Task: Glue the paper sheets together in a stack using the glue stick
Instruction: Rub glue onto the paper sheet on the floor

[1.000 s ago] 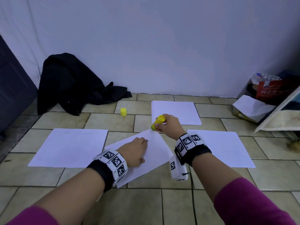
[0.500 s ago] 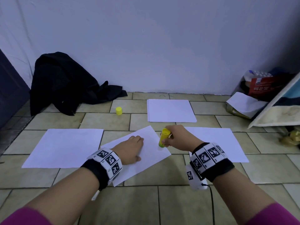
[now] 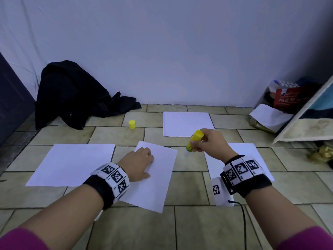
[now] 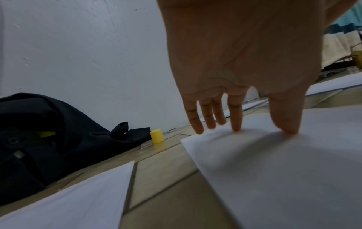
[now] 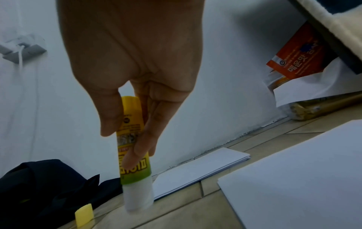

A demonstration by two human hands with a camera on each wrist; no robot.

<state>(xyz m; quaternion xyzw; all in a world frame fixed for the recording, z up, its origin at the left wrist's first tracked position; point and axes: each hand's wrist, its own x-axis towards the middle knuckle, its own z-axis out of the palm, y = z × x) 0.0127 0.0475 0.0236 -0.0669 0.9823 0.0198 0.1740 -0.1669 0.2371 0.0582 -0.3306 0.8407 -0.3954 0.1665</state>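
Our left hand (image 3: 137, 164) lies flat, fingers straight, pinning the sheet (image 3: 158, 179) at centre frame; our right hand (image 3: 209, 142) pinches the glue stick (image 3: 194, 140), uncapped, just right of it. We should sweep glue edge to edge, pressing lightly, sheet held down.

L hand (image 3: 137, 164) flat (R hand (image 3: 210, 141) seemingly pinching)
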